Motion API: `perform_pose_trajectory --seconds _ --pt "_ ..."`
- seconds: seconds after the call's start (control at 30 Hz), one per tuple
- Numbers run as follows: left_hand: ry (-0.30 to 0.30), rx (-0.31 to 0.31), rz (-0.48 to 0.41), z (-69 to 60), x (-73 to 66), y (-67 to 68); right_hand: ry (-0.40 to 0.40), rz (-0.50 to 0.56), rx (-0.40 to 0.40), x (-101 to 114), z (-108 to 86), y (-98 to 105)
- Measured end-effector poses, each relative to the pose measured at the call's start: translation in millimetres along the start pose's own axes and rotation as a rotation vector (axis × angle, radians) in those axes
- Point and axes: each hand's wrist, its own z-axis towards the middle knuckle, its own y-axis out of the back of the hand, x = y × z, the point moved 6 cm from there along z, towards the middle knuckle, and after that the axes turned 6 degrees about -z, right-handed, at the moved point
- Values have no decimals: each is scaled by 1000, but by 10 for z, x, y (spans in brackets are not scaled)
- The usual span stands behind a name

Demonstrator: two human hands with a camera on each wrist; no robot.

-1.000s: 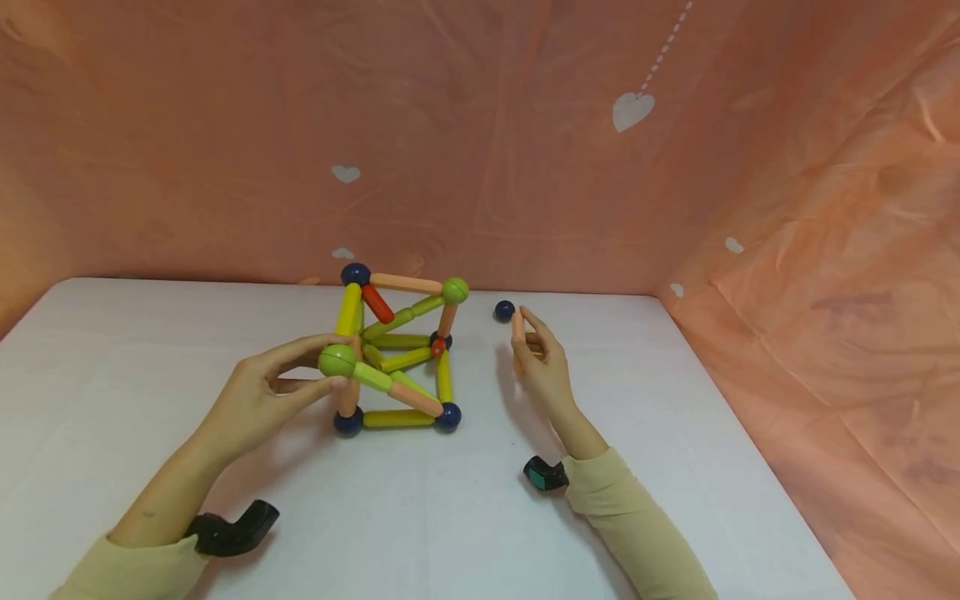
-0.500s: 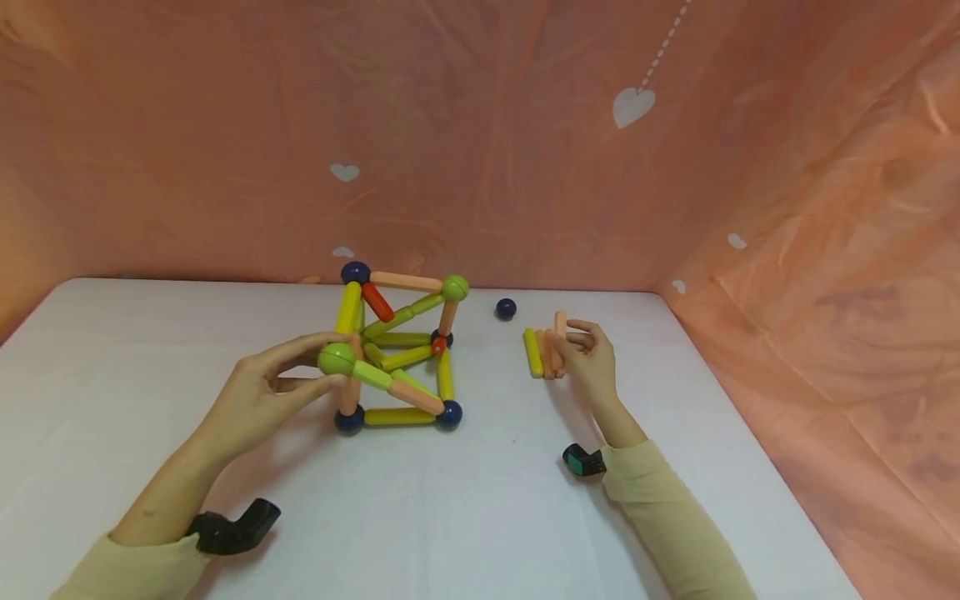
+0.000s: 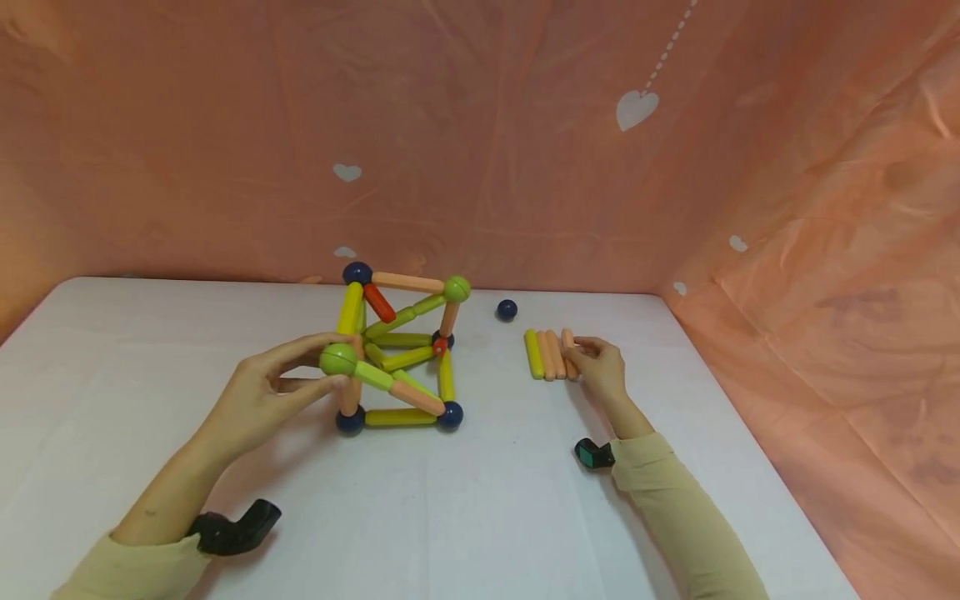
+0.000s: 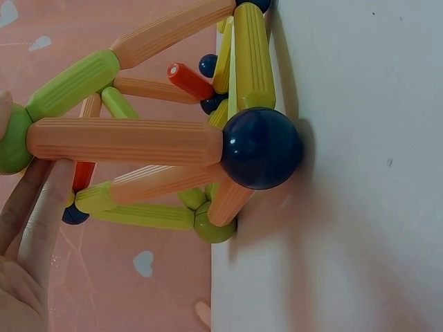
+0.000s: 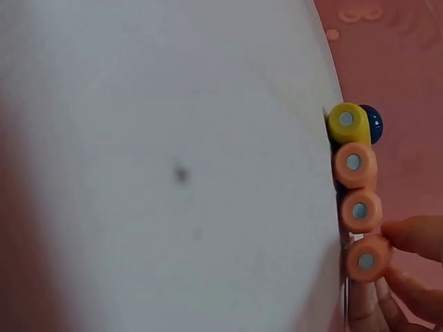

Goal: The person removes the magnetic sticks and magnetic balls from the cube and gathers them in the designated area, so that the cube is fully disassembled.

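Note:
On the left of the table stands a frame of magnetic rods (image 3: 401, 418) and balls in yellow, green, peach, red and dark blue. My left hand (image 3: 258, 400) grips it at the green ball (image 3: 337, 360) of its near left upper corner. In the left wrist view a peach rod (image 4: 128, 141) joins that ball to a dark blue ball (image 4: 261, 147). To the right, my right hand (image 3: 607, 377) pinches a peach magnetic rod (image 5: 369, 259) between thumb and fingers. It lies at the end of a row with a yellow rod (image 3: 534, 354) and two peach rods (image 3: 551, 354).
A loose dark blue ball (image 3: 507, 310) lies behind the row of rods. The white table (image 3: 480, 517) ends at a peach cloth (image 3: 480, 125) with hearts, behind and on the right. Each wrist carries a black camera (image 3: 236, 527).
My right hand has moved right, away from the loose blue ball. The peach rod it pinches has come down beside the row. The left hand and the frame stay put.

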Motion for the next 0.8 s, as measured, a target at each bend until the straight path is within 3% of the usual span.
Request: perform_pose_trajectory --seconds 0.2,0.4,0.57,0.8 --pt "-14 0 -9 5 4 -6 2 -27 11 -11 3 -20" --pt "-7 -2 -6 -6 11 -2 63 38 -80 153 -68 -47" --pt "-7 -2 -23 -8 11 1 161 184 -96 457 -181 -168" --pt "-19 -2 -30 5 13 -10 391 384 -98 892 -367 -335"
